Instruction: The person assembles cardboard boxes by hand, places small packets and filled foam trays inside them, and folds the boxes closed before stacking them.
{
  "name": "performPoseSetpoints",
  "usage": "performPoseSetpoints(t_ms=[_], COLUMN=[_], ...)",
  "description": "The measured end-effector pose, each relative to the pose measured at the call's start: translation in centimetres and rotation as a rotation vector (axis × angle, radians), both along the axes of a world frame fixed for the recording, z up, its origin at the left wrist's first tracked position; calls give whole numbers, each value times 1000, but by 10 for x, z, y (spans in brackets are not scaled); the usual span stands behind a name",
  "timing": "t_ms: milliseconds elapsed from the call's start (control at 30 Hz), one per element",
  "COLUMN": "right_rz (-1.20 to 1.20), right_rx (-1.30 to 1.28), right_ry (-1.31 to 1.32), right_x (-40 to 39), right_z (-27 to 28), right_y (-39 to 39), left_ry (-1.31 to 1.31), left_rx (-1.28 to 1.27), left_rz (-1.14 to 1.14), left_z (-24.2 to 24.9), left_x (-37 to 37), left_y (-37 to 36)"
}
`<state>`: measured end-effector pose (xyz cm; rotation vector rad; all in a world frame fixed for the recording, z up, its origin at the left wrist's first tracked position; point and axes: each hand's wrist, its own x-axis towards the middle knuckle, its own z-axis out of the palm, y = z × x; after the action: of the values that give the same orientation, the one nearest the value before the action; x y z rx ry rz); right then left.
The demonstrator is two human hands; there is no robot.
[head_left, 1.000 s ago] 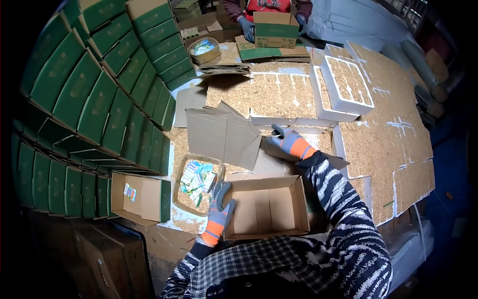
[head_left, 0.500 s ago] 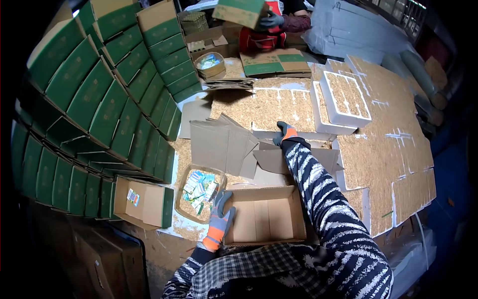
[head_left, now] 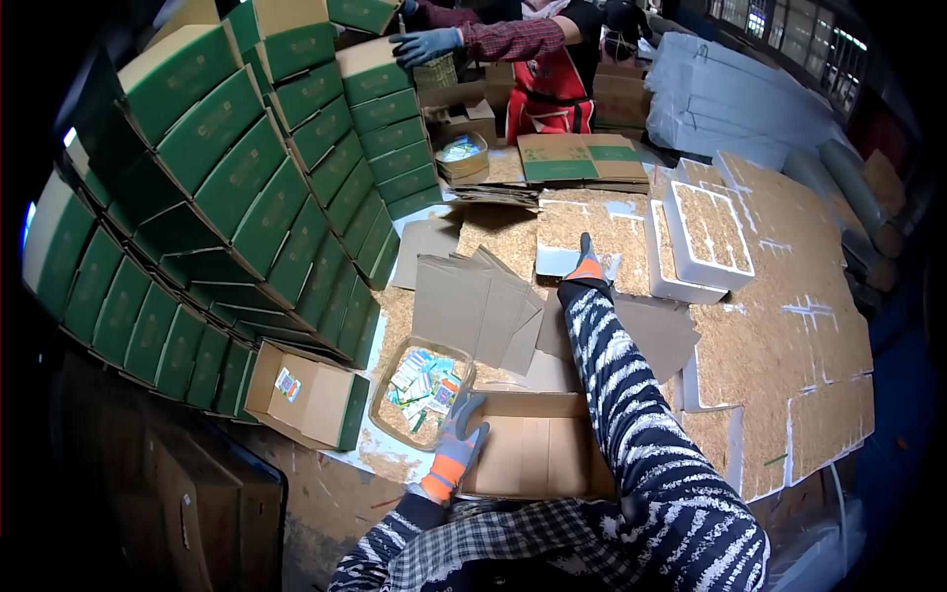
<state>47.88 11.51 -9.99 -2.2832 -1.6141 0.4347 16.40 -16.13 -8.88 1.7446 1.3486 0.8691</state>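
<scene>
An open, empty cardboard box point(head_left: 533, 456) lies just in front of my body. My left hand point(head_left: 459, 449), in a grey and orange glove, grips its left wall, thumb apart from the fingers. My right arm reaches forward over the box's right side. At the near edge of a white-sided block with a brown crumbly top point(head_left: 572, 222), my right hand point(head_left: 586, 264) has its thumb on top; its other fingers are mostly hidden. A basket of small printed packets point(head_left: 422, 390) stands beside my left hand. Grey-brown cardboard sheets point(head_left: 469, 306) lie beyond the box.
Stacked green boxes point(head_left: 227, 148) rise at left, near an open box with a printed card point(head_left: 306, 395). More white-edged blocks point(head_left: 710, 232) lie at right. Across the table, a person in a red apron point(head_left: 552, 89) has a gloved hand point(head_left: 426, 46) at the green stack.
The view has shifted, showing more of the co-worker, whose hands are now at the green stack on the left. The white-sided block at my right hand shows more of its front face. My left hand stays at the box.
</scene>
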Motion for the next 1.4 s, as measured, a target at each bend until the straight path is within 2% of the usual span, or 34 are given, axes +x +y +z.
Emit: performPoseSetpoints(t_ms=[100,167,233,267,333,367,400,433,500,567,600,633,733,767,800,833,867,900,933,967,1000,1033,1067,1100,1133,1167,1233,1300,1333,1367,1400], right_rz=[167,-816,-1290,-1258,-1228,-1230,-1200,-1118,-810,-402,-418,-261,-165,-86,-123,193,407,521,432,467,537,606,466,270,241,216,155,19,-29,-94,-17], right_rx=[-420,47,331,331,530,538,649,728,914,857,633,519,309,268,224,337,515,546,401,410,363,316,129,-29,-60,-92,-179,-244,-245,-206,-26], right_ry=[-214,936,1493,1381,1303,1297,1239,1263,1448,1749,1813,1932,1682,1670,1693,1327,948,575,682,558,565,570,822,1054,1036,1020,1031,1037,1019,961,984], right_x=[-28,-25,-30,-26,-32,-27,-17,-6,25,46,41,65,83,97,98,111,123,124,126,131,122,114,88,61,46,35,23,-7,-20,-29,-27], right_z=[81,17,30,41,68,62,50,38,12,21,67,65,121,125,137,125,113,115,120,113,120,130,152,175,180,182,170,157,142,117,71], right_y=[-6,43,33,13,-20,-17,-11,-11,-8,-40,-81,-94,-178,-201,-221,-244,-266,-283,-301,-315,-329,-339,-340,-341,-343,-344,-344,-346,-347,-350,-344], left_ry=[8,-10,-7,-1,-2,-1,-8,-20,-35,-5,-9,-35,-89,-176,-227,-203,-227,-251,-254,-479,-704,-707,-971,-1101,-1230,-1055,-457,-257,-321,-201,-188], left_rx=[-40,-49,-25,-7,-13,-16,-18,-20,-23,28,12,21,54,39,18,47,-1,-40,-43,-120,-198,-198,-412,-521,-630,-526,-186,-42,8,99,11], left_rz=[2,-1,2,3,2,1,-7,-4,-11,-8,-17,-24,-14,-2,-6,7,1,-4,-5,-10,-16,-20,9,16,36,14,-12,-26,-73,-95,-100], left_z=[4,-2,-5,-7,-5,-5,-5,-7,-12,-23,-29,-33,-33,-35,-36,-44,-39,-34,-38,-49,-59,-69,-77,-103,-129,-109,-61,-52,-58,-68,-57], left_x=[2,0,-1,-2,-2,-2,-1,-1,-2,-2,-3,-2,0,2,2,5,6,6,8,10,11,12,13,12,11,13,13,9,6,1,-7], left_y=[-1,0,2,-1,-2,-2,-2,-2,1,3,3,5,5,7,8,12,14,17,19,20,23,28,35,40,44,37,16,8,7,7,4])
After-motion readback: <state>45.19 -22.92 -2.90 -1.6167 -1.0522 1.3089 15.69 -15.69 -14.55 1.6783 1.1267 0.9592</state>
